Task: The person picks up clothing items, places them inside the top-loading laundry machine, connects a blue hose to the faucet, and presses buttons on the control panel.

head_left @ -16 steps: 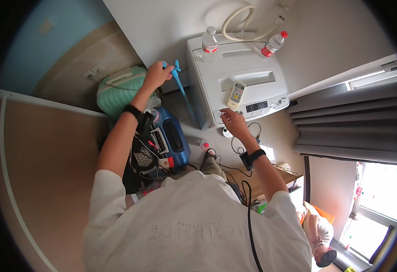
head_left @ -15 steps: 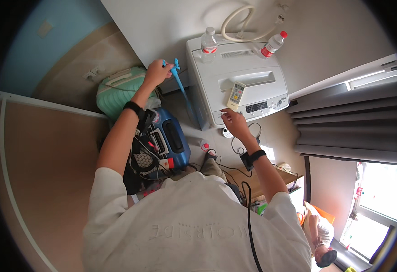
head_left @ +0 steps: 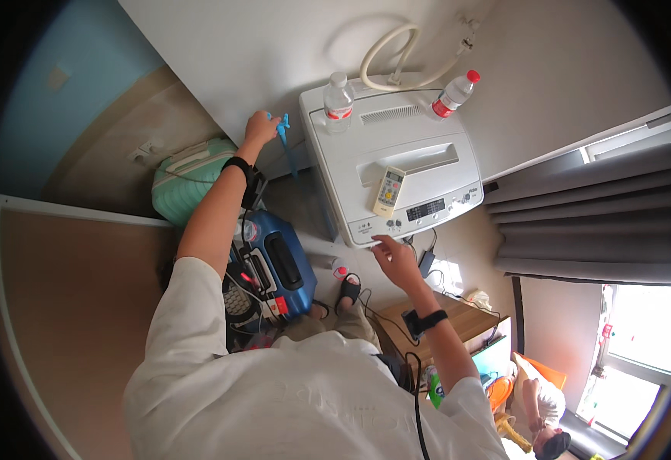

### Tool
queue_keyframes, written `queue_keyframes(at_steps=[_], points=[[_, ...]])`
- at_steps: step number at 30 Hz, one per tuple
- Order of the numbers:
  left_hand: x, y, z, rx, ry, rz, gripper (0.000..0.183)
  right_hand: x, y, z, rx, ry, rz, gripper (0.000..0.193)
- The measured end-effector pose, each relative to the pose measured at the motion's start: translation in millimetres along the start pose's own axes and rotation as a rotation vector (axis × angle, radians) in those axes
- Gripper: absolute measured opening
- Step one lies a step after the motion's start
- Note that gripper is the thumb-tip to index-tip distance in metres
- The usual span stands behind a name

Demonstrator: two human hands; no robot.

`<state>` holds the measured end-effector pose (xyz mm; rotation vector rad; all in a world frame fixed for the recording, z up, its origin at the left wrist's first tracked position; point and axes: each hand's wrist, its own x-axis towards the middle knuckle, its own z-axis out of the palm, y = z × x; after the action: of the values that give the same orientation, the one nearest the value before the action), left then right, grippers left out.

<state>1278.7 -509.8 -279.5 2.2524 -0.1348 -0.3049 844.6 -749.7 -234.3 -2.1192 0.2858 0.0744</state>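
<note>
**Blue plastic brush up at the wall, other hand on the washer panel**

Blue plastic is what the left hand [head_left: 259, 126] has its fingers wrapped around: a long-handled brush-type tool [head_left: 284, 138], held near its top end beside the white wall, its handle hanging down into the gap next to the washing machine [head_left: 397, 153]. It looks light and stiff, probably a bit slick, so I'd say gripping high like that lets the far end swing around; lower on the handle would steady it.

The right hand [head_left: 397, 261] sits at the front edge of the control panel, fingers loosely curled, fingertips touching the panel and not gripping anything. A remote control [head_left: 388, 192] lies on the lid, just above that hand.

Containers: two clear plastic bottles stand at the back of the machine, one with a white cap [head_left: 338, 98] and one with a red cap [head_left: 453, 93]. Can't tell how full either one is. A mint suitcase [head_left: 186, 180] stands shut, and a blue case [head_left: 278, 264] sits below the left forearm, contents hidden.
</note>
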Motion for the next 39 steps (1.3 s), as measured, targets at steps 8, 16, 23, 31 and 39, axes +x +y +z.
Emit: queue_keyframes(at_steps=[8, 16, 23, 31, 39], points=[[52, -4, 4, -0.111, 0.154, -0.050, 0.033, -13, -3, 1, 0.080, 0.031, 0.074, 0.029], [112, -26, -3, 0.108, 0.288, -0.133, 0.036, -15, -10, 5, 0.114, 0.029, 0.100, 0.030], [133, -44, -5, -0.011, 0.401, -0.130, 0.041, -17, -4, 3, 0.117, 0.053, 0.111, 0.028], [126, -45, -21, 0.019, 0.366, -0.109, 0.033, -18, -14, 3, 0.139, 0.004, 0.118, 0.028], [107, -18, -17, 0.132, 0.336, -0.129, 0.030, -24, -17, 1, 0.128, 0.010, 0.107, 0.028]])
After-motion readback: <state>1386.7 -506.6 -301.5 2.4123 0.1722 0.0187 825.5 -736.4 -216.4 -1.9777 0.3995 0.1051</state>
